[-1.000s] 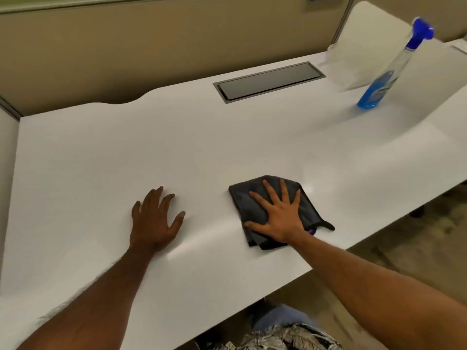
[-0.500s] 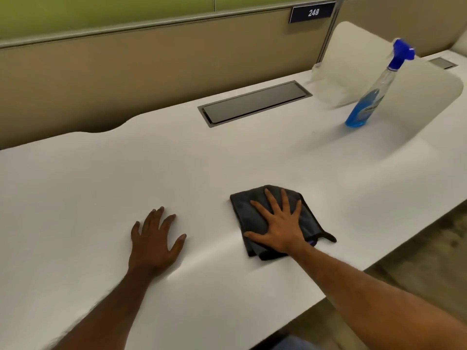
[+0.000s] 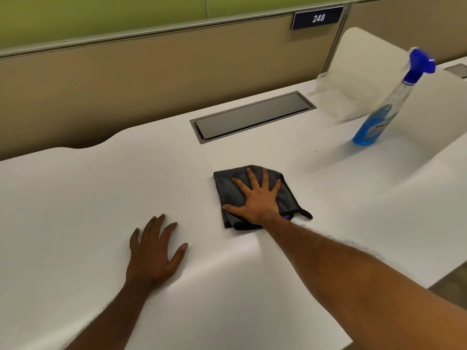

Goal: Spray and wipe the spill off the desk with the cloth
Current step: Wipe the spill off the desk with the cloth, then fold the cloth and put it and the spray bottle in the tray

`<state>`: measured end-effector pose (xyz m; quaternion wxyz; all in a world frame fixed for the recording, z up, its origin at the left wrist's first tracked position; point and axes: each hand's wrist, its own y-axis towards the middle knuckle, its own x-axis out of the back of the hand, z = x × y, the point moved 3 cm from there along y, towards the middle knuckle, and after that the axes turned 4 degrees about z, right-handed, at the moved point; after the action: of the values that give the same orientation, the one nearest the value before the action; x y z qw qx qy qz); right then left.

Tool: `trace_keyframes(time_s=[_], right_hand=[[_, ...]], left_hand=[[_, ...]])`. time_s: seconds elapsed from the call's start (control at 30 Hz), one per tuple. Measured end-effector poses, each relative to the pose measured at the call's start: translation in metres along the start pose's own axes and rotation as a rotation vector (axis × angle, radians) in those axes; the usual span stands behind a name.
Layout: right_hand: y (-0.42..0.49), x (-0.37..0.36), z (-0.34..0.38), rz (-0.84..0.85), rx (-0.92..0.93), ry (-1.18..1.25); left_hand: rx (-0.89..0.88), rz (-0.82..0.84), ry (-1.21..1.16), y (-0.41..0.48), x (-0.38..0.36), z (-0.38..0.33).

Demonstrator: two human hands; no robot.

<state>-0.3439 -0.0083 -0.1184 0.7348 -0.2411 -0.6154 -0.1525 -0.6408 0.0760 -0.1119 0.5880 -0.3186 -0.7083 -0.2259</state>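
From the head view, we had our right hand [image 3: 255, 199] spread flat, pressing the cloth [image 3: 228, 185] onto the desk [image 3: 101, 188], and our left hand [image 3: 153, 251] splayed, holding nothing. We judged a careless wide sweep could topple the spray bottle [image 3: 379, 117], standing well apart to the right; we could not make out the spill.

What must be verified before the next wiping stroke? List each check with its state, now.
1. Right hand flat on the cloth, fingers spread: ok.
2. Cloth lying on the desk, folded, not bunched: ok.
3. Left hand braced flat on the desk, apart from the cloth: ok.
4. Spray bottle upright, well off to the right, out of the stroke: ok.
5. Cable tray lid apart from the cloth and shut: ok.
6. Spill or spray film visible around the cloth: cannot tell; the white top shows only glare.
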Motion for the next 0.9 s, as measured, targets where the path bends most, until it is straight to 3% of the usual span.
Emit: trace_keyframes(time_s=[0.13,0.23,0.33,0.43,0.53,0.77,0.9], right_hand=[[0.021,0.010,-0.005,0.036,0.047,0.030],[0.024,0.019,-0.013,0.040,0.063,0.260],[0.019,0.038,-0.036,-0.176,-0.019,0.577],[0.012,0.047,-0.072,-0.300,-0.216,0.555],[0.008,0.045,-0.098,-0.151,-0.393,0.590],[0.016,0.045,-0.099,0.021,-0.509,0.902],[0.013,0.057,-0.095,0.182,-0.558,1.148]], left_hand=[[0.036,-0.049,-0.065,0.039,0.004,-0.034],[0.061,-0.073,-0.168,0.069,0.009,-0.073],[0.145,-0.076,-0.357,0.095,0.012,-0.107],[0.302,-0.021,-0.550,0.114,0.011,-0.129],[0.400,0.003,-0.699,0.130,0.012,-0.141],[0.616,0.167,-0.888,0.158,0.007,-0.146],[0.451,0.178,-0.984,0.162,0.016,-0.153]])
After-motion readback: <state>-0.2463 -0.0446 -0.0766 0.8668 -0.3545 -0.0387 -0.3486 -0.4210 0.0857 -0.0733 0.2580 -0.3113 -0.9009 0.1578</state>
